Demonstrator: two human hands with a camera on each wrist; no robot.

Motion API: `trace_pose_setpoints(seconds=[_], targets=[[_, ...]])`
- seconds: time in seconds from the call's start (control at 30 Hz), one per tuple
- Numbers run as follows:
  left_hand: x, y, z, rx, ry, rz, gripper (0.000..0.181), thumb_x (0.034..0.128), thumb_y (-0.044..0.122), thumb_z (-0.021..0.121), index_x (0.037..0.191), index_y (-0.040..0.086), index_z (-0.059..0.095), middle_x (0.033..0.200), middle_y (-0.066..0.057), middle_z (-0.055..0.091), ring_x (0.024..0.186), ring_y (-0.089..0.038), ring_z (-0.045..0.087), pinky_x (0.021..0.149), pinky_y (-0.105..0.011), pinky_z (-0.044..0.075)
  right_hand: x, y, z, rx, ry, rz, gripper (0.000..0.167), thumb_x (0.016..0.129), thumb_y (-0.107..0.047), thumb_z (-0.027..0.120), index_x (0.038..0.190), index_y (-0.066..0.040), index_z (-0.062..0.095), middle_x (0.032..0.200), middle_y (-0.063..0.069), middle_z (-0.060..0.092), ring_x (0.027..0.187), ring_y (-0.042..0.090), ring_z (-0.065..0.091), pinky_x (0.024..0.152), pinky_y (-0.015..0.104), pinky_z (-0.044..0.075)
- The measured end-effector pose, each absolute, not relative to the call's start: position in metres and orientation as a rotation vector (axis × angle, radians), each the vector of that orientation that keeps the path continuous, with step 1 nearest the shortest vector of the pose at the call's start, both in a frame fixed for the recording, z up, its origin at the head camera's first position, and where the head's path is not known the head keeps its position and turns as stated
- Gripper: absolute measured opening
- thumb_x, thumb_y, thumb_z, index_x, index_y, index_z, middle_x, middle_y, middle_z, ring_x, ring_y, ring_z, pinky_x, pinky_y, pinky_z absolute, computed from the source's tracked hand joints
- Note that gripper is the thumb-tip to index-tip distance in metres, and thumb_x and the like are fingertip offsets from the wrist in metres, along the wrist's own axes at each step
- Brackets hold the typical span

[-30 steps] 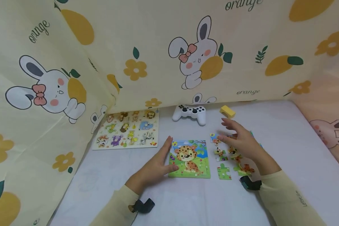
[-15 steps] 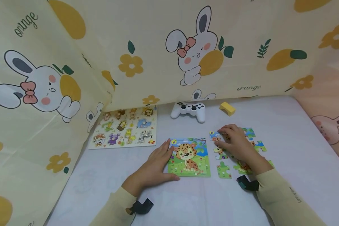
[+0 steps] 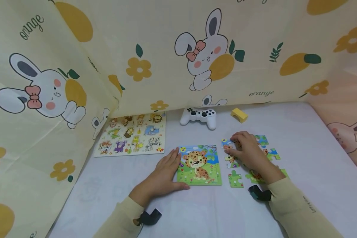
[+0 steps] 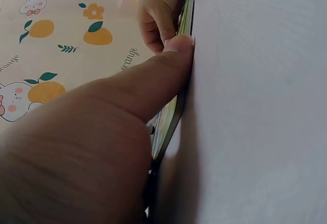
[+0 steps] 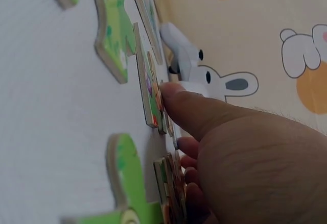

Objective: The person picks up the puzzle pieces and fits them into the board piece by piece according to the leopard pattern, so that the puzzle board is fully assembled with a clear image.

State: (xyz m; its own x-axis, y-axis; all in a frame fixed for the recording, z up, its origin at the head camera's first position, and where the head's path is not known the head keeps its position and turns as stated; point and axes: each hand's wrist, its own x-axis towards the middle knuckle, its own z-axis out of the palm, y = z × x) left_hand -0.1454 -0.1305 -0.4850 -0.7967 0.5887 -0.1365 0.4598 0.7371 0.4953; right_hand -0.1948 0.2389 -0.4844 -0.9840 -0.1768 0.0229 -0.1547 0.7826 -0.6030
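In the head view a square leopard puzzle board (image 3: 200,167) lies flat on the white table. My left hand (image 3: 162,175) rests along its left side, fingers extended, thumb at the lower left corner. The left wrist view has that thumb (image 4: 168,63) touching the board's edge (image 4: 166,129). To the right, my right hand (image 3: 250,155) pinches a blue-topped puzzle piece (image 3: 226,144) between thumb and fingers, low over the table. Its thumb (image 5: 179,99) meets a piece in the right wrist view. The hand partly hides several pieces below it.
Loose puzzle pieces lie around the right hand: a green one (image 3: 235,180), another at right (image 3: 273,154). Behind are a white game controller (image 3: 198,116), a yellow arch block (image 3: 239,115) and an animal peg board (image 3: 131,135). A printed rabbit cloth (image 3: 163,49) walls the back.
My right hand has come down from above the pieces, its fingers closing at the blue-topped piece. The left hand has slid slightly, its thumb moving off the board's face to the lower corner.
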Motion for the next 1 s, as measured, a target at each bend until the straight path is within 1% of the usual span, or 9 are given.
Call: trace_pose_setpoints(seconds=[0.07, 0.3, 0.43, 0.5, 0.57, 0.63, 0.77, 0.87, 1.0], targets=[[-0.145, -0.130, -0.485, 0.827, 2.668, 0.636, 0.125, 0.0917, 0.076, 0.072, 0.172, 0.000, 0.015, 0.181, -0.010, -0.006, 0.165, -0.025, -0.005, 0.131, -0.050, 0.005, -0.195, 0.240, -0.484, -0.265, 2.926, -1.008, 0.055, 0.103, -0.036, 0.080, 0.137, 0.005, 0.064, 0.152, 0.024, 0.048, 0.142, 0.047, 0.038, 0.118, 0.068, 0.033], [-0.146, -0.130, -0.487, 0.838, 2.686, 0.602, 0.125, 0.0915, 0.079, 0.070, 0.173, 0.001, 0.015, 0.181, -0.010, -0.005, 0.166, -0.026, -0.005, 0.131, -0.051, 0.006, -0.195, 0.243, -0.486, -0.243, 2.893, -1.085, 0.058, 0.104, -0.042, 0.078, 0.138, 0.003, 0.062, 0.151, 0.023, 0.049, 0.141, 0.045, 0.039, 0.117, 0.068, 0.034], [-0.147, -0.130, -0.487, 0.833, 2.687, 0.593, 0.125, 0.0916, 0.081, 0.067, 0.173, 0.002, 0.015, 0.181, -0.010, -0.005, 0.166, -0.026, -0.005, 0.131, -0.051, 0.006, -0.193, 0.240, -0.482, -0.249, 2.903, -1.097, 0.059, 0.105, -0.039, 0.077, 0.143, 0.003, 0.060, 0.148, 0.024, 0.053, 0.140, 0.045, 0.042, 0.116, 0.069, 0.035], [-0.146, -0.130, -0.487, 0.827, 2.687, 0.591, 0.125, 0.0917, 0.081, 0.067, 0.173, 0.002, 0.015, 0.181, -0.010, -0.005, 0.165, -0.026, -0.005, 0.131, -0.051, 0.006, -0.191, 0.235, -0.479, -0.269, 2.911, -1.099, 0.059, 0.106, -0.037, 0.077, 0.145, 0.003, 0.059, 0.146, 0.024, 0.055, 0.139, 0.045, 0.044, 0.115, 0.068, 0.038], [-0.146, -0.130, -0.487, 0.822, 2.683, 0.591, 0.124, 0.0922, 0.081, 0.066, 0.173, 0.002, 0.015, 0.181, -0.010, -0.006, 0.165, -0.027, -0.006, 0.131, -0.051, 0.005, -0.189, 0.228, -0.474, -0.307, 2.923, -1.086, 0.058, 0.106, -0.035, 0.076, 0.147, 0.003, 0.060, 0.146, 0.023, 0.057, 0.137, 0.043, 0.046, 0.113, 0.066, 0.041], [-0.145, -0.130, -0.487, 0.821, 2.679, 0.577, 0.124, 0.0930, 0.081, 0.065, 0.173, 0.002, 0.014, 0.181, -0.010, -0.008, 0.165, -0.026, -0.007, 0.131, -0.051, 0.005, -0.186, 0.219, -0.470, -0.364, 2.930, -1.057, 0.056, 0.106, -0.035, 0.077, 0.146, 0.001, 0.061, 0.147, 0.021, 0.057, 0.138, 0.042, 0.047, 0.113, 0.066, 0.042], [-0.145, -0.130, -0.488, 0.831, 2.681, 0.537, 0.123, 0.0943, 0.082, 0.061, 0.174, 0.002, 0.012, 0.181, -0.010, -0.010, 0.165, -0.025, -0.009, 0.131, -0.050, 0.005, -0.177, 0.196, -0.458, -0.493, 2.959, -0.986, 0.050, 0.103, -0.033, 0.080, 0.141, -0.004, 0.068, 0.144, 0.015, 0.061, 0.138, 0.040, 0.049, 0.113, 0.065, 0.043], [-0.145, -0.129, -0.487, 0.837, 2.684, 0.529, 0.122, 0.0951, 0.081, 0.061, 0.174, 0.003, 0.011, 0.181, -0.010, -0.010, 0.165, -0.025, -0.009, 0.131, -0.049, 0.004, -0.173, 0.178, -0.452, -0.595, 2.993, -0.919, 0.047, 0.101, -0.031, 0.083, 0.137, -0.004, 0.072, 0.137, 0.013, 0.065, 0.133, 0.038, 0.054, 0.110, 0.062, 0.048], [-0.144, -0.129, -0.484, 0.834, 2.681, 0.515, 0.120, 0.0963, 0.080, 0.060, 0.174, 0.004, 0.011, 0.181, -0.009, -0.010, 0.165, -0.024, -0.010, 0.131, -0.047, 0.004, -0.173, 0.155, -0.454, -0.661, 2.988, -0.809, 0.049, 0.101, -0.033, 0.083, 0.137, -0.003, 0.072, 0.135, 0.013, 0.067, 0.129, 0.037, 0.058, 0.110, 0.058, 0.050]])
